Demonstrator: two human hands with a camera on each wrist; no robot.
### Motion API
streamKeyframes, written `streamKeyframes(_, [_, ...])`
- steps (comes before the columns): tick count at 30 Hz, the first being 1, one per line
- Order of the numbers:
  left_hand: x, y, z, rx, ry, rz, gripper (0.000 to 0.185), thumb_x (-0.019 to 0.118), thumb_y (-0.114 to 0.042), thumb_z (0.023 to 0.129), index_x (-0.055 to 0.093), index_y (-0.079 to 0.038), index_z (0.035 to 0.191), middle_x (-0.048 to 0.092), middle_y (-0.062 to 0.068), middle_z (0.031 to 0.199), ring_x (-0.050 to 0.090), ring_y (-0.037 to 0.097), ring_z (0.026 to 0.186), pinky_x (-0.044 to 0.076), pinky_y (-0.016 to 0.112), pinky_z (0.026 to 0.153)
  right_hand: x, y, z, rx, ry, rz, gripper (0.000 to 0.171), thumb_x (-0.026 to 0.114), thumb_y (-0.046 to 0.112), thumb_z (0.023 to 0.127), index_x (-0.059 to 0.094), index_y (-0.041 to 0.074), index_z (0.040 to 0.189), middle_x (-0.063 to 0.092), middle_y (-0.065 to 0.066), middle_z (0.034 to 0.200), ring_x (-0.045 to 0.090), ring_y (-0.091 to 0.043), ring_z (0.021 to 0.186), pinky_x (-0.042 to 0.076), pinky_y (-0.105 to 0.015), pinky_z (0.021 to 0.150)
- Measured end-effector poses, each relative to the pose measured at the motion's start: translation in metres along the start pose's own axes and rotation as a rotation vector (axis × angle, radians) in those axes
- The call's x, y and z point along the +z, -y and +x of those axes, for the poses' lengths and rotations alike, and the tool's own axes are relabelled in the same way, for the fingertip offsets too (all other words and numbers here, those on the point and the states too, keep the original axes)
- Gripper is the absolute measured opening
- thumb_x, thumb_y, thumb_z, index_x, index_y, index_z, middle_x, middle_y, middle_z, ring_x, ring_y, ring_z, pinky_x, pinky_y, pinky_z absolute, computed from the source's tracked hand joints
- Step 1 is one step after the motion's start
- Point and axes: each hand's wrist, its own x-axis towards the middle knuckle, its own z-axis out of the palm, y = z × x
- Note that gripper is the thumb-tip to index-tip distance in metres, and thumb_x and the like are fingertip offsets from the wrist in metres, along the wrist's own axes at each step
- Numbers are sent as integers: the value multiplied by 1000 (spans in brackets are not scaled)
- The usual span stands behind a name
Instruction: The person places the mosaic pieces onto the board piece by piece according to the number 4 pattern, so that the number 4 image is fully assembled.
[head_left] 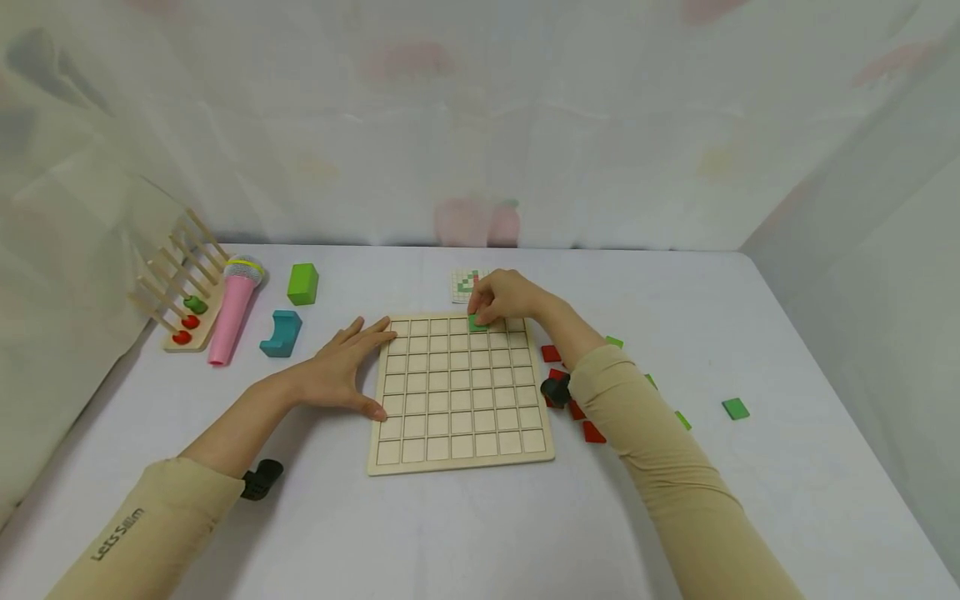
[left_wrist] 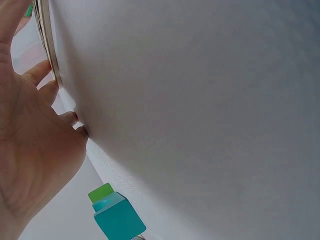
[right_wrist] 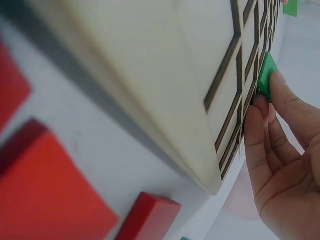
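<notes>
In the head view, a pale wooden grid board (head_left: 461, 463) lies in the middle of the frame on a white counter (head_left: 420, 542). Your left hand (head_left: 341, 372) comes in from the lower left, its fingers spread and relaxed, with the thumb and the index fingertip touching the board's left edge. Your right hand (head_left: 506, 297) arches over the board's top edge from the right; its thumb and fingers pinch a green tile (head_left: 476, 323) at the top row, right of the middle. In the right wrist view that tile is tilted against the grid; you cannot tell whether any of it sits inside a square.

Just above the board is a small patterned card (head_left: 461, 286), partly behind your right hand. Red tiles (head_left: 551, 354) lie to the right of the board, close to your right sleeve (head_left: 660, 467), which partly covers some light green tiles (head_left: 615, 342). Another loose tile (head_left: 736, 408), also green, lies farther right.

At the upper left are a green block (head_left: 303, 284), a teal block (head_left: 282, 334) with a curved notch, a pink toy microphone (head_left: 234, 317) and a wooden peg stand (head_left: 201, 333) with red and green beads.
</notes>
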Motion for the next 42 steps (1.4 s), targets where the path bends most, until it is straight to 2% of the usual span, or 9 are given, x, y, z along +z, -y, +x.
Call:
streamKeyframes(8, [0,1,0,1,-4,-2,127,87,-63,56,28,-8,154,9,16,168,0,52,152,5,72,119,0,1,1,27,0,0,11,76,17,86,74,14,96,72,0,87,61,-15,83,48,-39,95])
streamKeyframes(20, [0,0,0,-25,12,-37,129,88,-63,54,27,-11,155,7,12,169,-4,48,154,3,67,122,1,4,3,37,8,-18,11,76,17,87,73,13,97,69,0,85,59,-13,77,49,-32,87])
streamKeyframes(28, [0,2,0,-14,8,-33,129,88,-63,55,27,-10,155,7,14,169,-4,49,153,3,68,121,0,7,1,39,5,-31,11,76,16,87,73,11,95,70,0,85,60,-12,75,50,-32,88])
streamKeyframes(33, [0,2,1,-13,10,-33,129,88,-63,55,27,-10,155,7,14,169,-4,49,153,3,68,121,0,7,1,37,6,-27,10,76,15,87,73,10,95,70,-1,85,60,-11,72,51,-29,82])
streamKeyframes(42, [1,0,1,-17,8,-29,128,88,-63,55,28,-9,155,8,14,169,-4,48,153,3,69,121,-8,2,-9,-14,-19,-67,13,75,14,86,72,9,98,67,-1,88,60,-15,85,49,-28,81])
